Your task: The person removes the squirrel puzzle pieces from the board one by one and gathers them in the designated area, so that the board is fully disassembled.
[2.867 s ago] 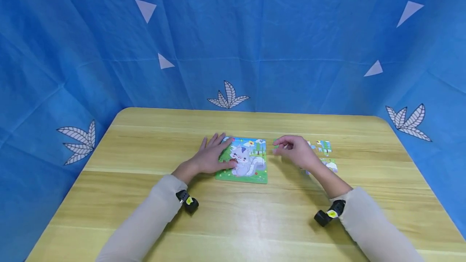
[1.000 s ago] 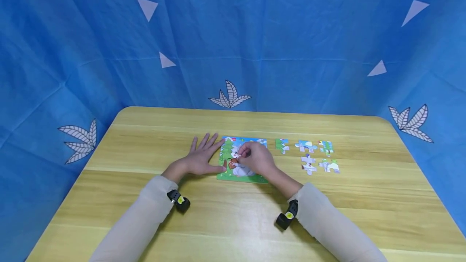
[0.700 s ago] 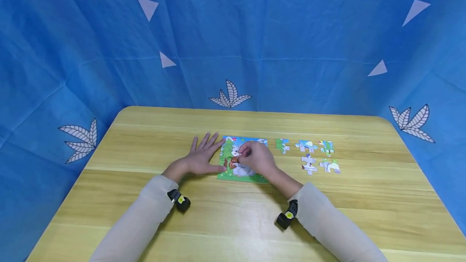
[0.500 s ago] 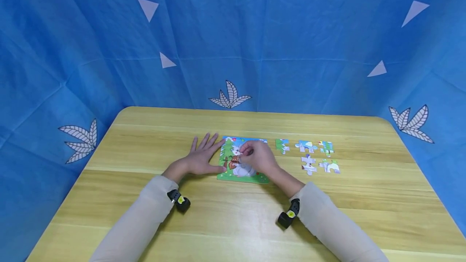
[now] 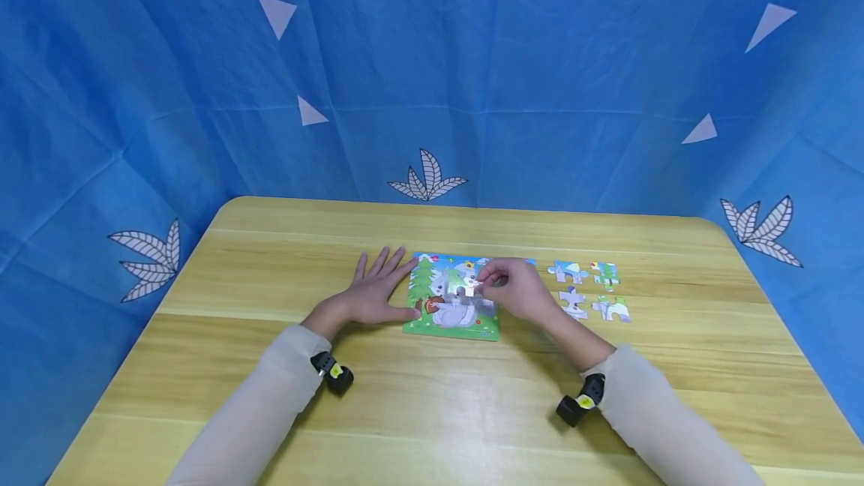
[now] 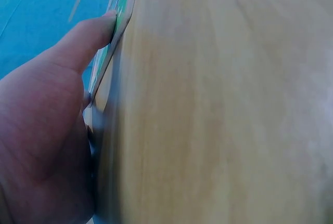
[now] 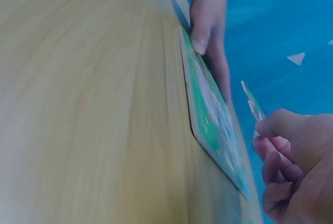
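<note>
A square jigsaw puzzle [image 5: 454,319] with a squirrel picture lies on the table. My left hand [image 5: 370,298] rests at its left edge, fingers spread, with the thumb on the lower left border. My right hand [image 5: 518,292] is over the puzzle's right side, pinching a puzzle piece [image 7: 251,101] between thumb and fingers. In the right wrist view that piece stands tilted, raised above the puzzle. Several loose puzzle pieces [image 5: 568,271] lie to the right of my right hand, and the hand mostly hides another one.
The light wooden table [image 5: 432,403] extends around the puzzle on all sides. A blue curtain [image 5: 540,81] with white leaf and triangle prints hangs behind and beside it. A black wrist camera [image 5: 574,409] hangs below my right wrist.
My right hand went from the loose pieces to the puzzle's middle, then lifted a piece there and shifted right with it. My left hand slid slightly left earlier, then stayed still.
</note>
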The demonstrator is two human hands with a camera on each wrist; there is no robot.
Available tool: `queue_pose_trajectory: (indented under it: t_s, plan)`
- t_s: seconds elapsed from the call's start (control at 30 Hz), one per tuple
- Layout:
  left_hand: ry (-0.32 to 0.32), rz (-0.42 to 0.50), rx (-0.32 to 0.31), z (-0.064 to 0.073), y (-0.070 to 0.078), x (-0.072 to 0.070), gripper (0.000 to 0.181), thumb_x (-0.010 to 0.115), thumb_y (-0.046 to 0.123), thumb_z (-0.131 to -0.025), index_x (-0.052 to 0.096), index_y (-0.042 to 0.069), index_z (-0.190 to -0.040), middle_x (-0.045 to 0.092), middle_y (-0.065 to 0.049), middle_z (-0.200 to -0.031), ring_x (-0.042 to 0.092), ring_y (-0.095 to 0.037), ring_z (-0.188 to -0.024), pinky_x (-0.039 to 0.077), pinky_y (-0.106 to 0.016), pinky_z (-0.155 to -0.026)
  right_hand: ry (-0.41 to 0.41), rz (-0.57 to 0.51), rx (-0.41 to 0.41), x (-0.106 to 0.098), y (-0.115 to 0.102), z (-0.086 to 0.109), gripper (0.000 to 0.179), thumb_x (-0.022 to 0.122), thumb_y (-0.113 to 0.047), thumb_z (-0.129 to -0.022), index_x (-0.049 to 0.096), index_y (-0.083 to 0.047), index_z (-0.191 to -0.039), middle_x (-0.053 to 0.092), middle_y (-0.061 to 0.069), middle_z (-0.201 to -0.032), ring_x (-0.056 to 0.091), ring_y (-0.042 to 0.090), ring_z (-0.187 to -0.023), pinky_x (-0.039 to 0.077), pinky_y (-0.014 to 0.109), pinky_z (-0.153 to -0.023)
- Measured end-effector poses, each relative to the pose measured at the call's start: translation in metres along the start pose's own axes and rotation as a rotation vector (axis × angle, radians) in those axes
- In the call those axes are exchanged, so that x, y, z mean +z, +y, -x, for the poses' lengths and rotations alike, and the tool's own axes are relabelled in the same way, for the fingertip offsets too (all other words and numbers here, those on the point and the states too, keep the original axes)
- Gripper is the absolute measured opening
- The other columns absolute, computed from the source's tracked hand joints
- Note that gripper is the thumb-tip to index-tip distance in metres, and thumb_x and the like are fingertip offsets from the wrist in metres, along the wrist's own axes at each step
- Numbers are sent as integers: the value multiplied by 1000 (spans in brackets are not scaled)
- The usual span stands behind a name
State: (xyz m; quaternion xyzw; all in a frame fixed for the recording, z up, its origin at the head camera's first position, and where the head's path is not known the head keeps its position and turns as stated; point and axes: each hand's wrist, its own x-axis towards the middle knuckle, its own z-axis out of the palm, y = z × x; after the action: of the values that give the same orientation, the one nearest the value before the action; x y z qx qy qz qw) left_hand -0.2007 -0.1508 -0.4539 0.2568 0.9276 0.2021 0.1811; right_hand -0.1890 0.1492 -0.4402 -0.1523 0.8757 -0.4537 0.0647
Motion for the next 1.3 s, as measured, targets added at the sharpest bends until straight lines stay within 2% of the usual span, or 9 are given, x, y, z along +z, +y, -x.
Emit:
queue_pose_trajectory:
  t_s: [0.37,0.6,0.8,1.07,1.3]
  plan:
    - [-3,-8,-14,-2,-1,1,99,64,61,-92,12,21,-166,-4,-10,-171,-14,-34,-155,-17,-62,-117,40,92,57,-44,26,30,8,71,-3,-90,74,-5,-97,68,3,-83,56,19,-71,46,26,-62]
    - [3,-10,-22,-2,-1,1,99,64,60,-92,12,21,-166,-3,-10,-171,-13,-35,-155,-17,-62,-118,21,122,62,-63,37,43,7,70,-2,-91,72,-4,-98,68,4,-86,57,19,-73,48,25,-63]
    - [3,-12,-19,-1,0,2,99,64,61,-91,12,21,-166,-4,-10,-171,-14,-35,-155,-17,-62,-118,-3,107,51,-68,50,51,6,74,-1,-88,72,-4,-93,66,3,-82,55,13,-70,47,22,-61]
    - [11,-7,-18,-1,-2,3,100,64,61,-91,12,20,-166,-3,-11,-171,-13,-36,-155,-17,-63,-117,12,107,4,-69,57,53,8,76,1,-86,73,-4,-91,66,2,-80,55,10,-69,46,20,-60]
    - [13,-16,-18,-3,-3,4,100,63,63,-91,12,20,-166,-3,-11,-171,-13,-36,-155,-17,-62,-117,12,182,7,-67,60,51,9,76,0,-84,73,-8,-88,64,-2,-77,50,10,-65,42,21,-57]
